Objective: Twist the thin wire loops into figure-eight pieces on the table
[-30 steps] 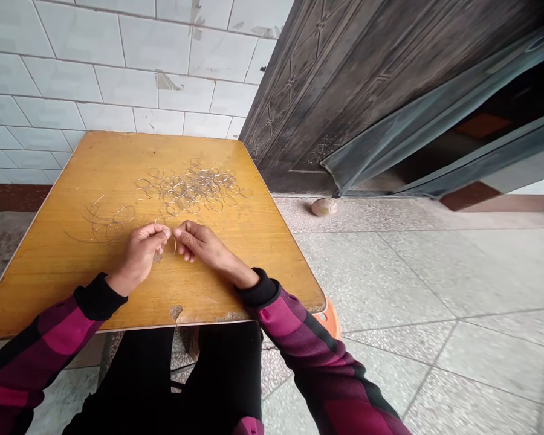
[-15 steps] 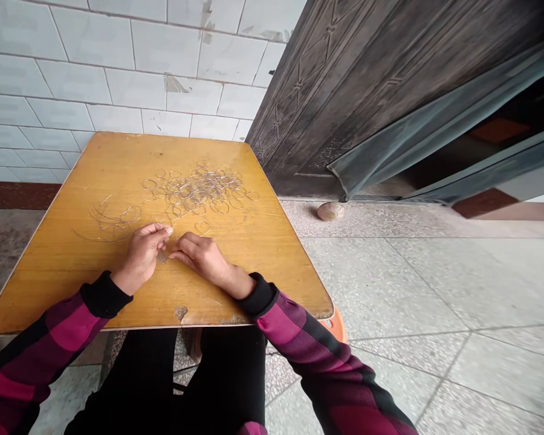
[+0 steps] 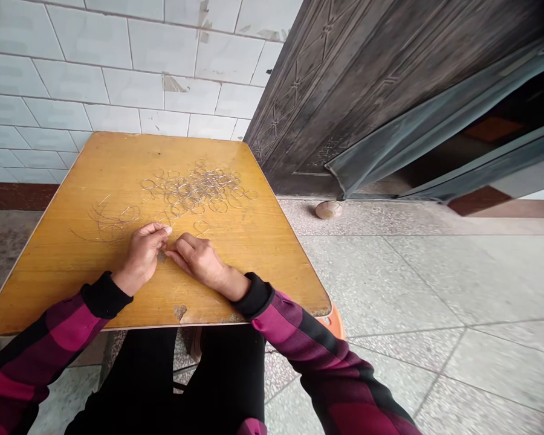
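My left hand (image 3: 144, 252) is closed in a pinch over the near middle of the table, thumb pressed against the forefinger. Close to its right, my right hand (image 3: 200, 258) is closed too, with its thumb and fingertips pointing at the left hand. What the fingertips hold is too thin or too hidden to make out. Just beyond the right hand lies a small loop of thin wire (image 3: 202, 228). A tangled pile of thin, shiny wire loops (image 3: 204, 186) spreads past both hands. Longer loose wires (image 3: 111, 222) lie beyond the left hand.
The yellow wooden table (image 3: 72, 266) has chipped patches near its front edge. A white tiled wall (image 3: 113, 84) stands behind it. To the right are a dark carved door (image 3: 308, 109), a grey-green curtain (image 3: 381, 151) and a roundish object (image 3: 329, 209) on the floor.
My right hand has moved slightly left, its fingertips closer to the left hand. The left hand keeps its pinch, and the wires on the table look unchanged. The view has shifted slightly.
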The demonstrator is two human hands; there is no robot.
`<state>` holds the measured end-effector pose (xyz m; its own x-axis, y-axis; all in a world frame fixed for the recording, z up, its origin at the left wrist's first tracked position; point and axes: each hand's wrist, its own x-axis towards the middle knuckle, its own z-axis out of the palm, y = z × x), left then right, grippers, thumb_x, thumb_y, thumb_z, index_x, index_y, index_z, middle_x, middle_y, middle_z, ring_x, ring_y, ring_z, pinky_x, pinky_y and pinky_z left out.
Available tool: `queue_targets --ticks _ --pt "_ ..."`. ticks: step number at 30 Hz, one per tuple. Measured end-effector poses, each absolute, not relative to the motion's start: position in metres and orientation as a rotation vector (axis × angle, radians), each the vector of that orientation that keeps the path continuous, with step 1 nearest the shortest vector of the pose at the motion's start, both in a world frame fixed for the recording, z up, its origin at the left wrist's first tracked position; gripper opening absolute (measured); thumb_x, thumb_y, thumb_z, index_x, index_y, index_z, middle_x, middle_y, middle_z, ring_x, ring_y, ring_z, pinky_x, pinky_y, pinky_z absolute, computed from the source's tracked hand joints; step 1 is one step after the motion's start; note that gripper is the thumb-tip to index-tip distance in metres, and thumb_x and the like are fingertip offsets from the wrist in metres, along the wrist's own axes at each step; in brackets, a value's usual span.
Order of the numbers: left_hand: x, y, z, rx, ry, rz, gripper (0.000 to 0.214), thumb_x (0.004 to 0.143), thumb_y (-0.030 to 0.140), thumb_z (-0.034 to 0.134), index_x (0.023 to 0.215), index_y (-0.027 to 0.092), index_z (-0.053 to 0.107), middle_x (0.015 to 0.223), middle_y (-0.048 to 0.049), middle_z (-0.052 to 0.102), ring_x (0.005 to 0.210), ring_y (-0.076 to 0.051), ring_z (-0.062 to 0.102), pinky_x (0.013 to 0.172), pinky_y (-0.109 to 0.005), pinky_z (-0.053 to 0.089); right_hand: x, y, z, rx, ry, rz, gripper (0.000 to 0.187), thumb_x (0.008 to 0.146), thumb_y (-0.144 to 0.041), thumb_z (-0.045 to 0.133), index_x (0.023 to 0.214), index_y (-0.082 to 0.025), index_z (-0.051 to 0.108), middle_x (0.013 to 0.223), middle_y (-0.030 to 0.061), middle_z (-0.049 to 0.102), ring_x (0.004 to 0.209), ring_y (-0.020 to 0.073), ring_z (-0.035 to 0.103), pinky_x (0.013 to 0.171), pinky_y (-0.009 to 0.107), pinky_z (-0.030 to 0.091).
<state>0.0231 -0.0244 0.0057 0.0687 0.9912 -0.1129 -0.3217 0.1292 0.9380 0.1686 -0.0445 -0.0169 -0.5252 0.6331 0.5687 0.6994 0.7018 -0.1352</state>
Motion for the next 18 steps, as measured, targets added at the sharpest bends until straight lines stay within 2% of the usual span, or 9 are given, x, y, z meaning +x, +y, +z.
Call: queue_targets --ticks 6,11,18 --pt "0.023 -0.024 0.005 0.881 0.965 1.221 0.019 0.059 0.024 0.073 0.058 0.015 0.056 0.051 0.0046 0.045 0.05 -0.007 0.038 0.049 -0.022 0.028 0.17 -0.043 -0.015 -1.015 -2.306 -0.137 0.034 0.098 -0.037 0.041 0.081 -0.015 0.06 0.072 0.003 0.057 0.056 0.0093 0.047 0.053 0.022 0.037" --pt "0.018 -0.02 0.007 0.897 0.941 1.176 0.021 0.061 0.025 0.075 0.059 0.015 0.057 0.053 0.0038 0.048 0.051 -0.007 0.04 0.051 -0.023 0.031 0.174 -0.041 -0.014 -0.976 -2.258 0.043 0.036 0.097 -0.042 0.042 0.087 -0.015 0.063 0.077 0.0048 0.059 0.064 0.012 0.054 0.059 0.023 0.041" --pt "0.01 -0.016 0.012 0.901 0.844 1.143 0.02 0.067 0.031 0.073 0.074 0.013 0.069 0.067 -0.0016 0.06 0.058 -0.009 0.048 0.054 -0.023 0.035 0.178 -0.04 -0.016 -1.011 -2.213 0.06 0.034 0.097 -0.04 0.043 0.087 -0.016 0.063 0.079 0.0064 0.062 0.065 0.0128 0.056 0.06 0.024 0.042"
